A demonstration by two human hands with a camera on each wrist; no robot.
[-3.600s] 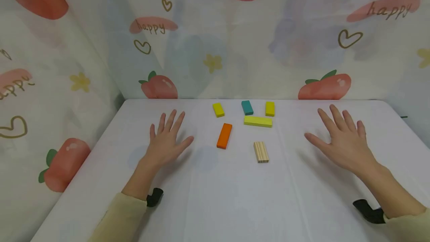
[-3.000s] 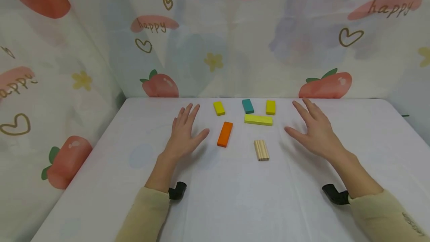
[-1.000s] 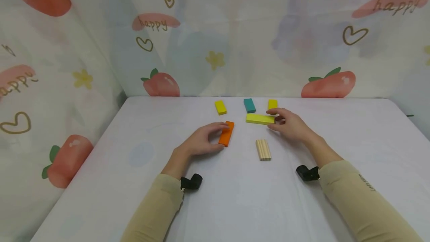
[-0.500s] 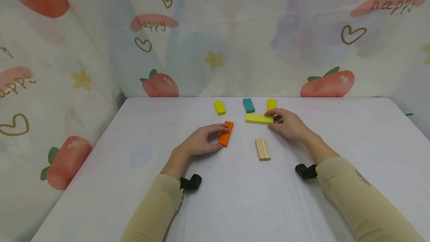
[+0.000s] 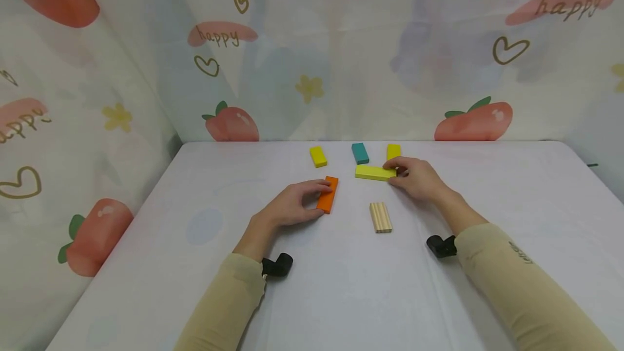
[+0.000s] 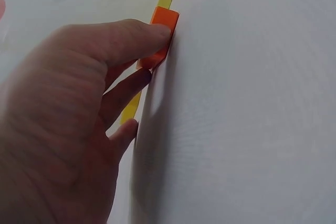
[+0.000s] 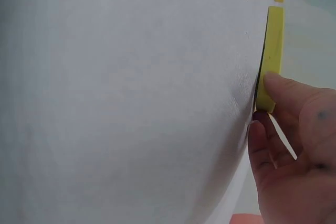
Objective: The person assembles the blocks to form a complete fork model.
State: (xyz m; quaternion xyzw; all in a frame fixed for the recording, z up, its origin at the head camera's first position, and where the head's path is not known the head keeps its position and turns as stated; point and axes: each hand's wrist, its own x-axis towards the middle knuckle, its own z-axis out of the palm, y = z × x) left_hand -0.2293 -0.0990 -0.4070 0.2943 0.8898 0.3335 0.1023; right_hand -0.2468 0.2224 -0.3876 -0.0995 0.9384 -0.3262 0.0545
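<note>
In the head view, my left hand (image 5: 287,206) pinches an orange block (image 5: 329,195) between thumb and fingers. The left wrist view has the thumb lying against the near side of that orange block (image 6: 164,20). My right hand (image 5: 420,180) pinches the right end of a long yellow-green block (image 5: 371,172). In the right wrist view the thumb presses the side of the yellow-green block (image 7: 273,40). Both blocks appear to rest on the table. Fingertips on the far sides are partly hidden.
A pale striped wooden block (image 5: 380,218) lies between the hands, nearer the person. Behind are a yellow block (image 5: 318,156), a teal block (image 5: 360,153) and another yellow block (image 5: 394,151), partly covered by the right hand. A patterned cloth (image 5: 361,69) rises at the table's back edge.
Both hands, at first spread wide apart over the table, moved inward and took hold of the orange and yellow-green blocks. Over the last half second they have hardly moved.
</note>
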